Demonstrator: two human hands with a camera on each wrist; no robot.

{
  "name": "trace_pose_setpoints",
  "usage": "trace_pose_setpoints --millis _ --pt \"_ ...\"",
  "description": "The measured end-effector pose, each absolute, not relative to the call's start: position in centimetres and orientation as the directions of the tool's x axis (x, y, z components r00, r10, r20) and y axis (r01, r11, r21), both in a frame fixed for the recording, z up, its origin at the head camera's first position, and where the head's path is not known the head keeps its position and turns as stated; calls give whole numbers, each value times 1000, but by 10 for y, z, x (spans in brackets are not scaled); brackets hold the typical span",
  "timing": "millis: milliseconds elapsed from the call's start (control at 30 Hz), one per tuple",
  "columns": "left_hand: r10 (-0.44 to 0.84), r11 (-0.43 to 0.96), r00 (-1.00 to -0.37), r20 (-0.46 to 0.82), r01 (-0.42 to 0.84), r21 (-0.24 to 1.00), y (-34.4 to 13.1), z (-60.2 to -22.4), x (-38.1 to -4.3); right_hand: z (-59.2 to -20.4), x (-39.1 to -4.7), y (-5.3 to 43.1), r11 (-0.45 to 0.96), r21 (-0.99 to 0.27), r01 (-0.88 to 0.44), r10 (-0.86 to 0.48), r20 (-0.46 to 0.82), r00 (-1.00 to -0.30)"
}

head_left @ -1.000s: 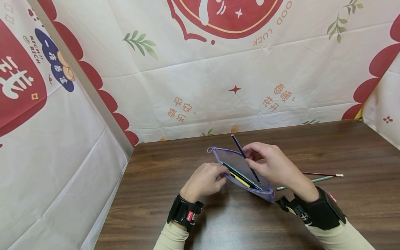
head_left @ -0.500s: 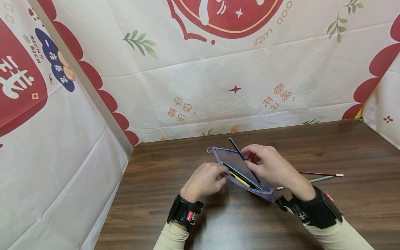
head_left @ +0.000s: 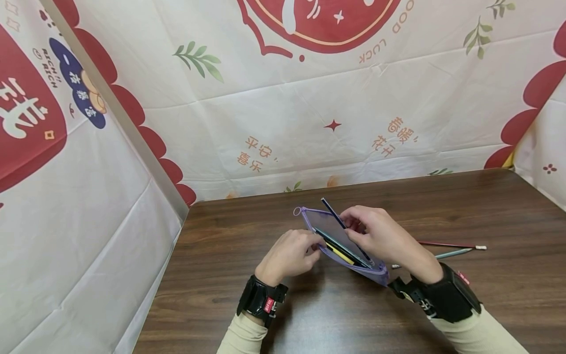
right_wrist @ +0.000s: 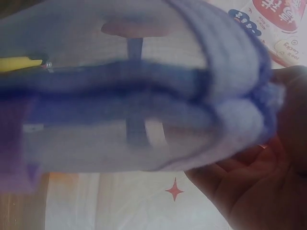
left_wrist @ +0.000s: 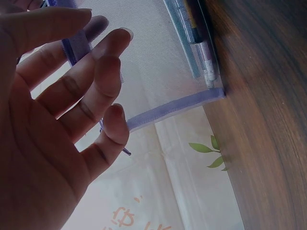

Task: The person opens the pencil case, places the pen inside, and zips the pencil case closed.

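Note:
A purple zippered mesh pencil pouch (head_left: 377,276) is held tilted above the brown table, its mouth spread open. My left hand (head_left: 288,254) pinches the pouch's near edge between thumb and fingers. Inside lie a yellow-barrelled item (head_left: 339,253) and several dark and teal pens or pencils. My right hand (head_left: 379,235) pinches a dark blue pencil (head_left: 333,212), whose lower part is down in the pouch and whose upper end sticks out past the far rim. In the left wrist view, pencils show through the mesh (left_wrist: 148,57). Close up, the pouch (right_wrist: 91,112) blocks much of the right wrist view.
A red pencil with a white eraser end (head_left: 451,245) and a teal pencil (head_left: 455,253) lie crossed on the wooden table (head_left: 212,295), partly behind my right wrist. A white printed cloth (head_left: 300,132) hangs along the table's back edge.
My right hand has moved slightly left and down with the dark blue pencil, which sits lower in the pouch. The left hand and pouch have stayed in place.

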State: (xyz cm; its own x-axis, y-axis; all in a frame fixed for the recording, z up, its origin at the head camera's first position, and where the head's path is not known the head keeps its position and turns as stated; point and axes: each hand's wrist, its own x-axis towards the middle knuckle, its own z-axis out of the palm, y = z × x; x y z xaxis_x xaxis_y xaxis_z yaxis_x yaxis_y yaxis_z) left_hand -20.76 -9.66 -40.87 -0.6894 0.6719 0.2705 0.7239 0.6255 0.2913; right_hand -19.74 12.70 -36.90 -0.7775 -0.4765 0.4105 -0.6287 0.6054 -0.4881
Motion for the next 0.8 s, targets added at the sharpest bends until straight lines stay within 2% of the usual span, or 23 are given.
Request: trace_pose_setpoints --millis 433,800 --pt "663 641 -712 231 700 316 -96 -407 -208 -371 -199 124 644 -468 -605 -485 362 -796" --pt "667 636 -706 238 706 311 -96 -408 -209 -375 -201 121 674 -440 -593 -491 333 -805"
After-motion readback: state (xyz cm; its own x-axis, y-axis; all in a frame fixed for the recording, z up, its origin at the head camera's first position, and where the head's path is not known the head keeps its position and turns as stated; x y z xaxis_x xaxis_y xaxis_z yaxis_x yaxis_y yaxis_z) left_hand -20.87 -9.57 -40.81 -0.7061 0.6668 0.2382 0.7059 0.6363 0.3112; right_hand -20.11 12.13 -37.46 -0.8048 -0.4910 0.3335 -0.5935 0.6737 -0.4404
